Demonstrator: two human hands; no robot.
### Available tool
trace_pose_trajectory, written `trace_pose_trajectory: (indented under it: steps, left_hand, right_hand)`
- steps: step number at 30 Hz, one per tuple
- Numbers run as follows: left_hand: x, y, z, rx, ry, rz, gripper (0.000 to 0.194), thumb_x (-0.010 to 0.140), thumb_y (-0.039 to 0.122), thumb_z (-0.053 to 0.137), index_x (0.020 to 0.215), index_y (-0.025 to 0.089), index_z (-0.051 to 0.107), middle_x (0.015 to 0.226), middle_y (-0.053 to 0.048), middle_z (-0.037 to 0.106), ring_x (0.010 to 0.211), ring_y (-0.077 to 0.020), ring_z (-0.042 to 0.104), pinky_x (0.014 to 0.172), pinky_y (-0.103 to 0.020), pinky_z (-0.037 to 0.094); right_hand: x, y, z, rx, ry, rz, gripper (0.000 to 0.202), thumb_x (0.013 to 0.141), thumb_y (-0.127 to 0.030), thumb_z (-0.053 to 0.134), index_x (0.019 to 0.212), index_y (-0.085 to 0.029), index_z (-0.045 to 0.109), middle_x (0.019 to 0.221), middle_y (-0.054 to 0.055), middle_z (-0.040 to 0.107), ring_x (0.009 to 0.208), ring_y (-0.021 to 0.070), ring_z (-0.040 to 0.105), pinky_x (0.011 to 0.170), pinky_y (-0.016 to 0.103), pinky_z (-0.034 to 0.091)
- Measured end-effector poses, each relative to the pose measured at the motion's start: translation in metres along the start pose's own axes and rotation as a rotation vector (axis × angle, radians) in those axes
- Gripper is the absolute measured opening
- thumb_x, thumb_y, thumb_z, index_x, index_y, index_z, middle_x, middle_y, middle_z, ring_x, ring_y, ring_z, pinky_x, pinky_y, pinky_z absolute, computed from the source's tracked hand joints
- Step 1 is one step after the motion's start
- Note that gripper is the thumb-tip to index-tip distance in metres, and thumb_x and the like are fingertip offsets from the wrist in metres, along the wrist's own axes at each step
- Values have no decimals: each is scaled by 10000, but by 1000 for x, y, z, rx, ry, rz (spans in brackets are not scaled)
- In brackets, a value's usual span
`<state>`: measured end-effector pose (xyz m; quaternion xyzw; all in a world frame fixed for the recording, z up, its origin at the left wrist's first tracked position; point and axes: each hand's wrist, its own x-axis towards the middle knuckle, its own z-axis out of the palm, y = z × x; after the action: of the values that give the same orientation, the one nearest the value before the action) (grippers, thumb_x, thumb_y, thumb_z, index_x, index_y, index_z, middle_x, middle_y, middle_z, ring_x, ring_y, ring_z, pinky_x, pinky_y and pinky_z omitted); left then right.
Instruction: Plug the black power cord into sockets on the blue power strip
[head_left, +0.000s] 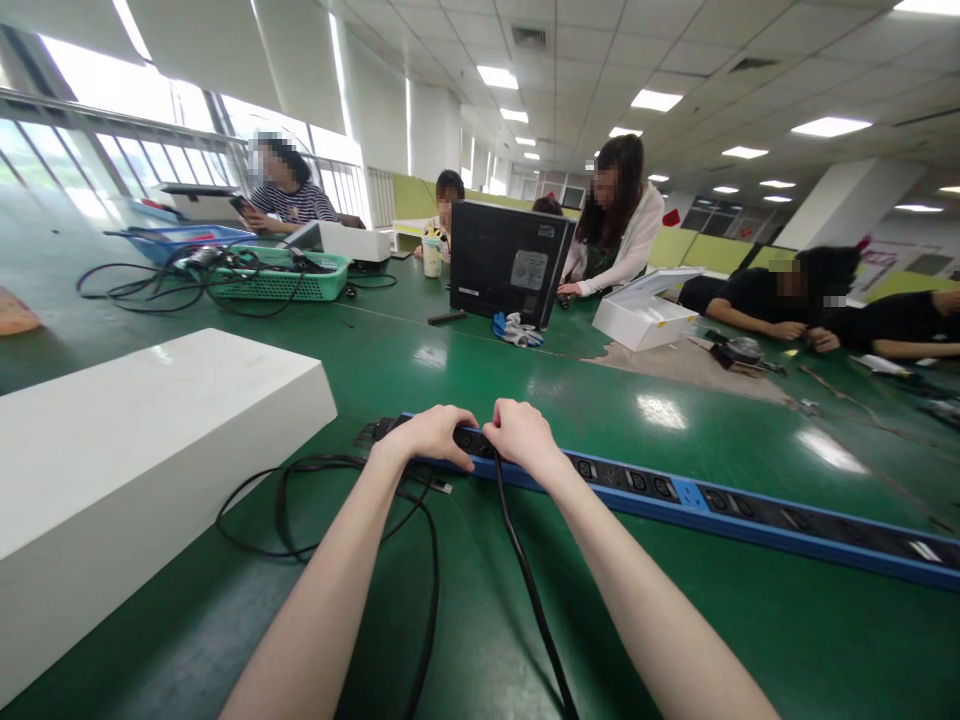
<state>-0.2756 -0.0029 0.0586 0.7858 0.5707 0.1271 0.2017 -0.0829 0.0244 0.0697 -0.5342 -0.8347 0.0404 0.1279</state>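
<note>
A long blue-and-black power strip [690,494] with a row of sockets lies across the green table, running off to the right. Near its left end, my left hand [433,436] grips the strip, thumb and fingers curled around its sides. Just right of it, my right hand [523,436] is closed on the end of a black power cable [523,570] over the strip's sockets. The cable's plug is hidden by my fingers, so I cannot tell how deep it sits. From there the cable runs down toward me. A second black cable [433,580] lies looped beside my left forearm.
A large white box [172,400] stands close on the left. Farther back are a green basket [281,285] with cables, a black computer case [506,262], gloves [517,330] and an open white box [641,320]. Several people sit or stand around the table.
</note>
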Motion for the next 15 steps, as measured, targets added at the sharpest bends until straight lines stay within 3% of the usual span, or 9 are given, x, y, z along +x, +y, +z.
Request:
trace_pose_trajectory:
  steps: [5,11,15]
  left_hand:
    - [2,-7,3,13,5,36,700,578,543,825,1206,267,681,1134,-30,734,999,-235,677,807,-271,490]
    - [3,-9,4,12,7,34,695,581,548,821,1199,265,676,1134,-35,735,989,-239,682,795,-277,490]
    - [3,-9,4,-18,4,36,686,579,541,824,1189,264,679,1150,-36,728,1009,-238,675,800,-273,491]
  right_hand:
    - [11,4,-3,100,-138,-1,181,826,-368,611,853,-199,668,888,83,737,807,212,680,671,268,444]
    - [12,1,0,111,-17,23,170,798,-364,643,834,-201,678,893,89,738,826,223,678,683,275,447]
    - [9,13,3,286,-100,37,153,819,-333,625,825,-184,658,726,46,712,641,162,646,604,235,433]
